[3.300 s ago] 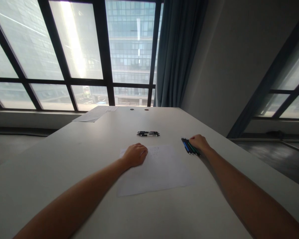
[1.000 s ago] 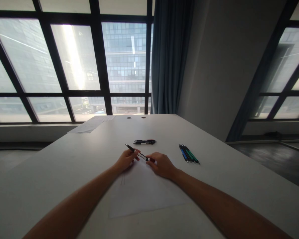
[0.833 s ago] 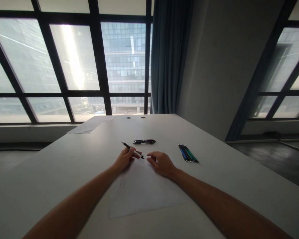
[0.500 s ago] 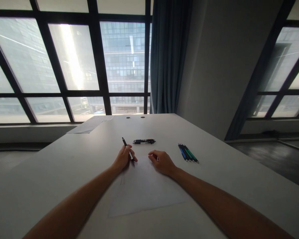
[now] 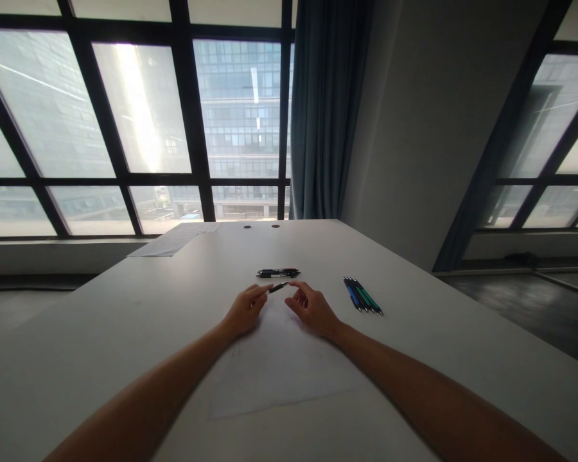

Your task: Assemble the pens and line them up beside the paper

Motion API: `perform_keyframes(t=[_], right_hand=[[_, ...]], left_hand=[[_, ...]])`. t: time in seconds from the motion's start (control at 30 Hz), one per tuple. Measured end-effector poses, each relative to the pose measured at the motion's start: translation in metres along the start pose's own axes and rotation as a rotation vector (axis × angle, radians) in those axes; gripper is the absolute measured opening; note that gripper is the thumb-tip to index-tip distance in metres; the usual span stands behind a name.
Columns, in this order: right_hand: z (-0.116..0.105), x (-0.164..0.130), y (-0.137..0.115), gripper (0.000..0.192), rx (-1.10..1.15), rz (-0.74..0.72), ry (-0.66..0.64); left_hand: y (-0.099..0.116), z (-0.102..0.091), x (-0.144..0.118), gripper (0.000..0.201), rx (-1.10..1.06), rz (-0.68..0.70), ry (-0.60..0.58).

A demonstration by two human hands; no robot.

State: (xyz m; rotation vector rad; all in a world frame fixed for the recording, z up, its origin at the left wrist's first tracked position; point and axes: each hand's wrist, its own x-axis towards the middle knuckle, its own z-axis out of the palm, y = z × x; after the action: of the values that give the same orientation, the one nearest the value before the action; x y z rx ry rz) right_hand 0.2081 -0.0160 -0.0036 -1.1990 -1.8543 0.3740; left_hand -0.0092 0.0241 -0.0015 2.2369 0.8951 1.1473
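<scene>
While the left hand [image 5: 245,310] holds a dark pen [image 5: 278,287] pinched between thumb and fingers, the pen points to the right, toward the right hand [image 5: 311,307], just above the far edge of the sheet of paper [image 5: 279,369]. The right hand is half open and holds nothing; its fingertips are very near the tip of the pen, but I cannot tell if they touch it. As I judge it, the work is in its early part: one pen is taken up, and the group of black pens [image 5: 278,273] farther on the table [image 5: 414,359] and the blue and green pens [image 5: 363,296] at the right lie untouched.

Compared with half a second ago, the pen is turned from pointing far and up to lying nearly level, and the right hand has come a little closer to it. The paper and both pen groups have stayed in place.
</scene>
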Motion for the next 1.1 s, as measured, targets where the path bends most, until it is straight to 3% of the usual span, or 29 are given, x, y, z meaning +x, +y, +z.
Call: perform_keyframes(t=[0.23, 0.4, 0.6, 0.87, 1.1], right_hand=[[0.000, 0.000, 0.000, 0.023, 0.010, -0.082, 0.016], [0.003, 0.001, 0.004, 0.012, -0.034, -0.086, 0.081], [0.002, 0.003, 0.005, 0.009, -0.057, -0.077, 0.178], [0.003, 0.003, 0.008, 0.010, -0.068, -0.025, 0.165], [0.002, 0.004, 0.011, 0.019, -0.207, -0.047, 0.122]], left_hand=[[0.004, 0.002, -0.006, 0.025, 0.205, 0.080, -0.023], [0.007, 0.002, -0.008, 0.018, 0.286, 0.032, 0.033], [0.008, 0.002, -0.008, 0.014, 0.296, -0.006, 0.050], [0.013, 0.001, -0.008, 0.022, 0.308, 0.011, 0.048], [0.012, 0.002, -0.006, 0.036, 0.471, 0.006, 0.089]])
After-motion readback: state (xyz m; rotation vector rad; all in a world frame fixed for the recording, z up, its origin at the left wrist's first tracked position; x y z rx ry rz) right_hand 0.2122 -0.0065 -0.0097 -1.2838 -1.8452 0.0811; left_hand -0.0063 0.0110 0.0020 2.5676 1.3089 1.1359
